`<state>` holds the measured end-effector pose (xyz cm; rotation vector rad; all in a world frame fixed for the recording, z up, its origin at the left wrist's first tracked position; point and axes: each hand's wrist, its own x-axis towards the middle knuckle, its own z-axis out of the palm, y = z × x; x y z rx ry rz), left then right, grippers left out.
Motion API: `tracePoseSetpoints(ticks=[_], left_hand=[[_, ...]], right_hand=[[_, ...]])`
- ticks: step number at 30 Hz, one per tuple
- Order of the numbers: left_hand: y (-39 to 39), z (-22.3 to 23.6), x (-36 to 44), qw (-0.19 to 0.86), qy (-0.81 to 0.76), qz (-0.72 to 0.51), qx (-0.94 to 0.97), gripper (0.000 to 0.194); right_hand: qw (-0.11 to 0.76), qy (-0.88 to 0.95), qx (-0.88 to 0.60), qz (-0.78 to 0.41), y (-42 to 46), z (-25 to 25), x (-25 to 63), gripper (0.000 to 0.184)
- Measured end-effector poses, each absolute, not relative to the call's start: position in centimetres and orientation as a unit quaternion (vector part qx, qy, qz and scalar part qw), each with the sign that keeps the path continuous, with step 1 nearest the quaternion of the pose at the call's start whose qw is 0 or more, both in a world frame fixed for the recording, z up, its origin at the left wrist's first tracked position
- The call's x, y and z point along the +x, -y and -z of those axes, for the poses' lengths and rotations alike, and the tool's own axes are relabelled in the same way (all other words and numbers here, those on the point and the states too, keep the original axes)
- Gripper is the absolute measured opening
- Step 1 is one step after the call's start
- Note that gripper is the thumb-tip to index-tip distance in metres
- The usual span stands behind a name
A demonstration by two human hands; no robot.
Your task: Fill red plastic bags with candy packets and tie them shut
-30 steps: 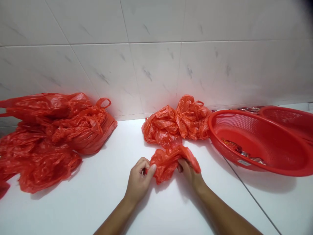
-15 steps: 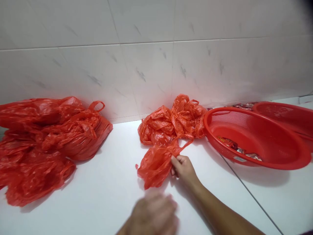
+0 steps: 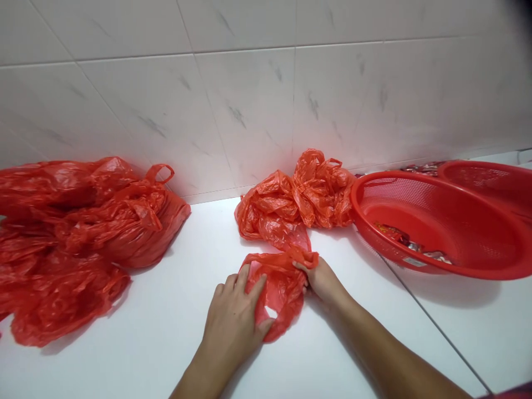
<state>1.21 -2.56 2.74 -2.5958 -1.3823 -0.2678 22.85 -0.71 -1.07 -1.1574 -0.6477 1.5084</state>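
Observation:
A crumpled red plastic bag (image 3: 286,282) lies in front of me, its mouth spread into a ring with a gap showing white surface. On its right side, my right hand (image 3: 324,282) is closed, the thumb pressing a fold of the bag against the fingers. My left hand (image 3: 233,310) rests along the bag's left edge with fingers apart, the fingertips touching the plastic. Just behind sits a heap of crumpled red bags (image 3: 274,208), close to the wall.
To the left is a larger pile of red plastic bags (image 3: 137,238). A red colander (image 3: 469,238) on the right holds several small packets (image 3: 403,238); a second red basket (image 3: 490,174) stands behind it. A tiled wall (image 3: 249,111) runs along the back of the white surface (image 3: 166,327).
My left hand has come up from the lower edge onto the bag's left side. The bag's mouth now forms an open ring. My right hand still grips it, and the view has tilted slightly down.

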Motion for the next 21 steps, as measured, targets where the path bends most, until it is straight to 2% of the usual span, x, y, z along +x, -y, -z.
tracePoseSetpoints(ticks=[1,2,5,6,8,10,12,15,18,21], left_hand=[[2.7,-2.7,1.5,0.096,0.457,0.117,-0.876,0.066],[2.9,-2.7,1.8,0.102,0.445,0.153,-0.876,0.057],[3.3,-2.5,2.7,0.113,0.384,0.274,-0.874,0.014],[3.4,-2.3,2.9,0.105,0.363,0.3,-0.876,0.012],[3.4,-1.8,3.1,0.077,0.341,0.307,-0.885,0.02],[3.3,-1.3,3.1,0.038,0.361,0.255,-0.896,0.027],[3.0,-1.0,2.9,-0.001,0.408,0.165,-0.898,0.033],[2.7,-1.3,2.5,-0.05,0.479,0.038,-0.876,0.044],[2.8,-1.9,2.5,-0.078,0.51,-0.013,-0.856,0.038],[3.2,-2.4,3.0,-0.106,0.502,0.01,-0.858,0.013]], right_hand=[[0.535,0.239,-0.482,-0.651,0.7,0.9,22.9,0.03],[0.533,0.208,-0.476,-0.668,0.8,0.8,22.8,0.029],[0.521,0.137,-0.419,-0.731,1.2,0.8,22.3,0.023],[0.512,0.122,-0.392,-0.755,1.3,1.0,22.1,0.022],[0.481,0.111,-0.359,-0.792,1.6,1.2,21.5,0.021],[0.442,0.134,-0.38,-0.802,1.6,1.4,21.3,0.022],[0.445,0.187,-0.426,-0.765,1.4,1.1,21.7,0.021],[0.596,0.295,-0.476,-0.575,1.2,0.0,23.2,0.02],[0.76,0.396,-0.456,-0.239,2.9,-1.3,23.7,0.038],[0.775,0.487,-0.403,0.01,7.1,-1.6,21.8,0.038]])
